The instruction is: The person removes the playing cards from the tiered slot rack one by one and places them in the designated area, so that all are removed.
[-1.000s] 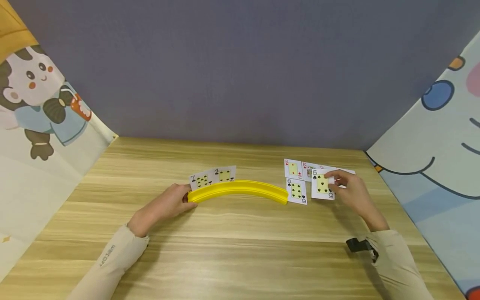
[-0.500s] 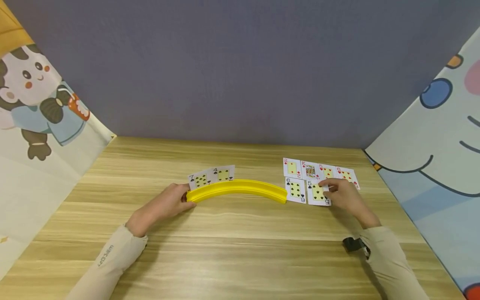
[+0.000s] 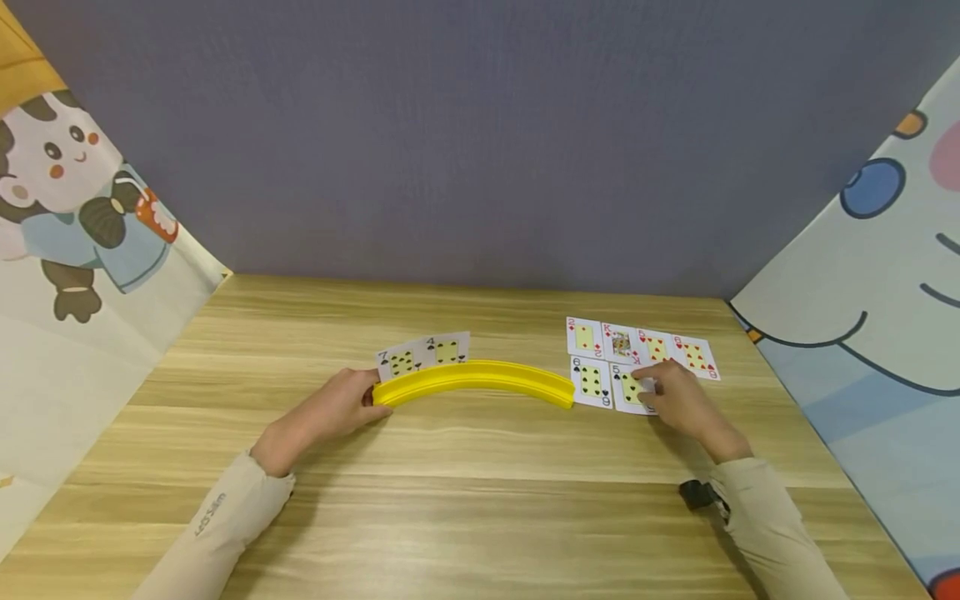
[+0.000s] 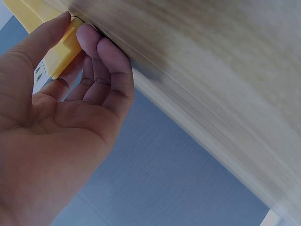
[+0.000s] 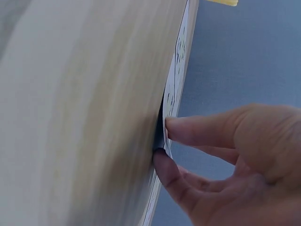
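My left hand (image 3: 337,408) grips the left end of a yellow curved playing card holder (image 3: 480,373). In the left wrist view, the thumb and fingers lie on either side of the holder's end (image 4: 63,56). A seven of spades (image 3: 402,362) and a four of spades (image 3: 447,352) stand in its slot. To the right, my right hand (image 3: 678,404) pinches the right edge of a five of spades (image 3: 627,393), partly hidden by the fingers. One digit lies on the card's face (image 5: 168,106), another at its slightly raised edge. A six of spades (image 3: 591,383) lies just left of it.
A row of red cards lies behind the spades: a two of diamonds (image 3: 584,337), a king (image 3: 620,342) and two others. A grey-blue panel (image 3: 480,150) stands along the table's (image 3: 450,500) back edge, with printed cartoon panels at both sides.
My right hand has brought the five of spades down and slightly left, beside the six, uncovering the red cards behind. The left hand still grips the holder.
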`<state>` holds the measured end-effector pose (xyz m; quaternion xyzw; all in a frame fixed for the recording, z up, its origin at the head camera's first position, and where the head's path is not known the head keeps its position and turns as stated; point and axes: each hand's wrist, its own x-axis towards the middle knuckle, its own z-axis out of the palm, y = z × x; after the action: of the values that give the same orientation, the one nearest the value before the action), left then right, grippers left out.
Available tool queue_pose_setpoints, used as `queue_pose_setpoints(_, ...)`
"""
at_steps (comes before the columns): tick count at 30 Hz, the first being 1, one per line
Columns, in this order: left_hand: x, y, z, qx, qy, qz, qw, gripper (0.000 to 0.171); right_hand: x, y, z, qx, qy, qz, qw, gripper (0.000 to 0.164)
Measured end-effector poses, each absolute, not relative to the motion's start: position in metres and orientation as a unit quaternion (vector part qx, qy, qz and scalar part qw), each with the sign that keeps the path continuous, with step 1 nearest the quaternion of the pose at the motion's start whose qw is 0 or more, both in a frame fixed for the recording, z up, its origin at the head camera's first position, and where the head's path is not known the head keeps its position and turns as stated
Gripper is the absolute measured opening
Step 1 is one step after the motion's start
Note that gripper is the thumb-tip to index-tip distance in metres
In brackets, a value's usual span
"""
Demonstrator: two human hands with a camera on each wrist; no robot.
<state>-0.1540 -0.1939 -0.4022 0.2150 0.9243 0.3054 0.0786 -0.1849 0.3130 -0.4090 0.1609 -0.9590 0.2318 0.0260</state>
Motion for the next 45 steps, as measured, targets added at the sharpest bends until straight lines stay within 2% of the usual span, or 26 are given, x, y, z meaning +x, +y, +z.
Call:
queue_pose_setpoints(8, -0.152, -0.193, -0.405, 0.201, 0.928, 0.301, 0.085, 0.041, -0.182, 0.311, -0.411, 0.171, -0.959, 0.224, 0.028, 0.035)
queue_pose_setpoints(17, -0.150, -0.194, -0.406, 0.204, 0.926, 0.305, 0.086, 0.041, -0.175, 0.304, -0.410, 0.162, -0.965, 0.204, -0.012, 0.040)
queue_pose_setpoints(25, -0.152, -0.193, -0.407, 0.210, 0.924, 0.309, 0.086, 0.043, -0.176, 0.303, -0.409, 0.172, -0.968, 0.182, 0.005, 0.038)
queue_pose_setpoints(33, -0.153, -0.192, -0.404, 0.204, 0.927, 0.303, 0.084, 0.042, -0.176, 0.303, -0.404, 0.161, -0.969, 0.190, -0.002, 0.040)
queue_pose_setpoints(39, -0.153, -0.191, -0.404, 0.203, 0.927, 0.303, 0.086, 0.042, -0.175, 0.300, -0.396, 0.153, -0.969, 0.194, 0.012, 0.038)
queue_pose_setpoints(45, -0.153, -0.192, -0.404, 0.201, 0.927, 0.305, 0.087, 0.042, -0.176, 0.283, -0.379, 0.182, -0.959, 0.209, 0.061, 0.034)
